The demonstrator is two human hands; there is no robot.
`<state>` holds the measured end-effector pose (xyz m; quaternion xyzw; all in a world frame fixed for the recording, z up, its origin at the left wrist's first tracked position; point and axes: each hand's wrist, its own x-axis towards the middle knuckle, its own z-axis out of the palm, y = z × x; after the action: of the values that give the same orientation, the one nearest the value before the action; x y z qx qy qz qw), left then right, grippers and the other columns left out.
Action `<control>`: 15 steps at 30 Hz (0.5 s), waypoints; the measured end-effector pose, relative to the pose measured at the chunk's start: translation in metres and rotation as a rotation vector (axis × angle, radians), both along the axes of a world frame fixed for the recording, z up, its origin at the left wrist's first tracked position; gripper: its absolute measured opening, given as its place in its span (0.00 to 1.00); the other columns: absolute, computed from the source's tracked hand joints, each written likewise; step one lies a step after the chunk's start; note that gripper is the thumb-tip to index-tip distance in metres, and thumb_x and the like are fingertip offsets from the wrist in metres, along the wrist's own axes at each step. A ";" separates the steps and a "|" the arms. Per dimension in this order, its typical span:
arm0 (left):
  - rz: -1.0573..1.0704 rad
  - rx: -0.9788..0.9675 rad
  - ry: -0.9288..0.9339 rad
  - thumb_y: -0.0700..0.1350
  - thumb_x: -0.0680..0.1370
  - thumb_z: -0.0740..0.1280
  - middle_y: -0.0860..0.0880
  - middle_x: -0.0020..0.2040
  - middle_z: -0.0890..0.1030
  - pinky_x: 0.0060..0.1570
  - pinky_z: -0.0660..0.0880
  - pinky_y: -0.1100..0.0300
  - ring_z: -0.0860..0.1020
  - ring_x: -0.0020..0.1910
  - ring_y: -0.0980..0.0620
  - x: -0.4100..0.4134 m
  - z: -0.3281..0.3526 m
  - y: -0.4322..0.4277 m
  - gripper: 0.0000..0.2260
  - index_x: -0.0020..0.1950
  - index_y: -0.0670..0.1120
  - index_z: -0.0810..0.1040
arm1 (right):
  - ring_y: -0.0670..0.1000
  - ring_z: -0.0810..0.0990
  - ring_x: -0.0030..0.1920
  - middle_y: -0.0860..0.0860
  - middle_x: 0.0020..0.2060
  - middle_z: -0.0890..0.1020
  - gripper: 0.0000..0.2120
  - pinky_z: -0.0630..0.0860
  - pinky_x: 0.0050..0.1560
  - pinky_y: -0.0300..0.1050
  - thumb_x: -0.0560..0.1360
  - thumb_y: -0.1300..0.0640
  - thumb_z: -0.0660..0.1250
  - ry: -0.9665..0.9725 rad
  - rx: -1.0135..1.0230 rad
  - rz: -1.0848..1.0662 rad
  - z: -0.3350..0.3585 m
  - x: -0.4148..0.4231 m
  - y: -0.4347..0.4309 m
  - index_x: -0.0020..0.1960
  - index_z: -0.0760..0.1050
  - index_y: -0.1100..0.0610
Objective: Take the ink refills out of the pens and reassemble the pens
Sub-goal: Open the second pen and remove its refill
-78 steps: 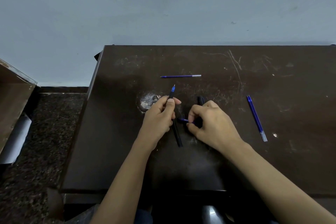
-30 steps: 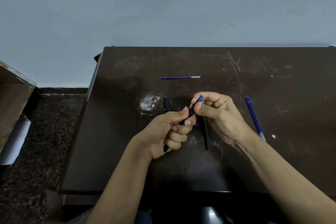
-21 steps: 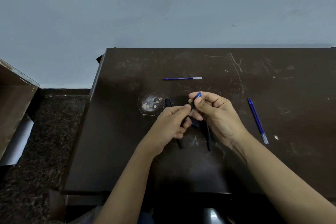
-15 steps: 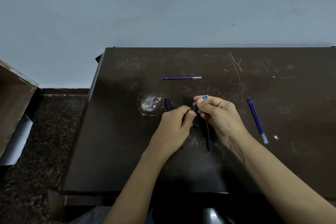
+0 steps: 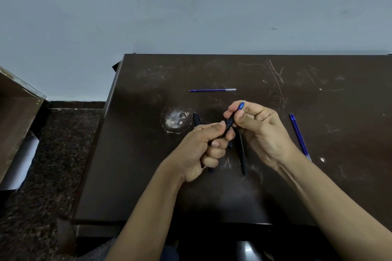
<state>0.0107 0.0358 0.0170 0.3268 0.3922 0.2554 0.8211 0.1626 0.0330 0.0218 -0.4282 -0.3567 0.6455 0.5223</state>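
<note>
Since the frame half a second back, the left hand (image 5: 201,150) has rolled over so that its fingernails face the camera, and the right hand (image 5: 262,131) has lifted slightly toward the upper frame.

Dark table (image 5: 318,176): fills centre and right of frame, surface scratched, with a pale worn patch (image 5: 176,120) left of centre.

Hands: together at frame centre, both engaged on one held pen (image 5: 230,124). Left hand's fingers are curled round the black barrel. Right hand pinches the front end between thumb and fingers, with the blue tip (image 5: 241,107) protruding above them and pointing to the upper right.

Second pen (image 5: 242,154): black, lying on the table below the right hand, near upright in frame.

Third pen (image 5: 196,118): black, on the table just right of the worn patch, largely hidden under the left hand.

Upper refill (image 5: 212,90): blue, lying level above the hands, well apart from them.

Right refill (image 5: 297,131): blue, slanted at right of centre, lower end behind the right wrist; whether one or two lie there cannot be determined.
</note>
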 end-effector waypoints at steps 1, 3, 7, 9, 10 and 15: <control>-0.009 -0.020 -0.026 0.48 0.83 0.54 0.55 0.25 0.63 0.17 0.53 0.71 0.57 0.21 0.62 -0.002 0.000 0.001 0.17 0.38 0.45 0.72 | 0.52 0.78 0.28 0.55 0.38 0.83 0.07 0.77 0.34 0.42 0.72 0.64 0.63 0.039 0.006 0.032 0.000 0.001 0.001 0.48 0.77 0.64; -0.016 -0.001 -0.014 0.48 0.83 0.55 0.54 0.26 0.64 0.18 0.53 0.71 0.57 0.22 0.62 -0.003 -0.001 0.001 0.16 0.39 0.45 0.74 | 0.51 0.77 0.30 0.55 0.41 0.83 0.10 0.77 0.35 0.42 0.72 0.64 0.62 0.085 -0.003 0.078 -0.002 0.002 0.002 0.51 0.77 0.65; -0.008 0.112 0.084 0.47 0.83 0.55 0.53 0.28 0.70 0.21 0.56 0.70 0.58 0.22 0.62 0.000 -0.007 0.000 0.15 0.43 0.44 0.76 | 0.48 0.73 0.29 0.56 0.43 0.80 0.16 0.76 0.36 0.43 0.70 0.62 0.66 0.048 -0.045 0.083 -0.009 0.002 0.004 0.58 0.75 0.65; 0.003 0.134 0.101 0.47 0.84 0.54 0.52 0.30 0.73 0.21 0.57 0.70 0.59 0.21 0.62 0.001 -0.010 0.001 0.15 0.45 0.44 0.78 | 0.49 0.73 0.29 0.54 0.35 0.77 0.16 0.76 0.34 0.44 0.69 0.62 0.68 0.017 -0.062 0.052 -0.011 0.004 0.005 0.56 0.76 0.65; 0.010 0.139 0.111 0.46 0.84 0.54 0.52 0.30 0.74 0.21 0.57 0.70 0.60 0.21 0.62 0.001 -0.011 0.001 0.15 0.46 0.44 0.78 | 0.50 0.73 0.29 0.53 0.32 0.77 0.13 0.76 0.34 0.43 0.69 0.63 0.68 0.008 -0.068 0.031 -0.012 0.005 0.005 0.53 0.76 0.65; 0.030 0.121 0.129 0.45 0.84 0.55 0.50 0.30 0.77 0.20 0.57 0.70 0.61 0.21 0.61 0.001 -0.014 0.002 0.09 0.51 0.44 0.74 | 0.48 0.78 0.36 0.54 0.40 0.84 0.10 0.78 0.40 0.36 0.75 0.71 0.60 -0.001 -0.125 -0.005 -0.016 0.005 0.006 0.52 0.77 0.63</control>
<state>0.0115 0.0379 0.0034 0.3858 0.4330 0.2694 0.7688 0.1678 0.0392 0.0062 -0.4612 -0.3147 0.6650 0.4960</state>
